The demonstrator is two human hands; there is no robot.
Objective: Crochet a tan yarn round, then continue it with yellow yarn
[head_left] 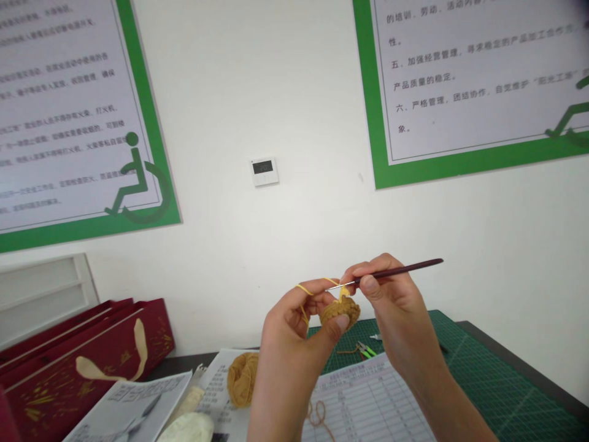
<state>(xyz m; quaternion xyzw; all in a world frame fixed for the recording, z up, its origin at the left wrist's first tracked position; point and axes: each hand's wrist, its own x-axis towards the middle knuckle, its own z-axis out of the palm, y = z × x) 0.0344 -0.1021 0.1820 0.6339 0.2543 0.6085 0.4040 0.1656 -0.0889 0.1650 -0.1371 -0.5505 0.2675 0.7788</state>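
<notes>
Pinched in my left hand is a small brown crocheted piece, with yellow stitches at its top edge. Yellow yarn loops around the left index finger and runs toward the stitches. My right hand grips a crochet hook by its dark red handle. The hook's metal shaft points left and lies at the yellow stitches, close to the left fingertips. Both hands are raised above the table, close together. Part of the crocheted piece is hidden behind the left thumb.
A brown yarn ball lies on papers left of my hands. Dark red gift bags stand at far left. Under my hands are a printed table sheet, green-handled snips and a green cutting mat. A white wall rises behind.
</notes>
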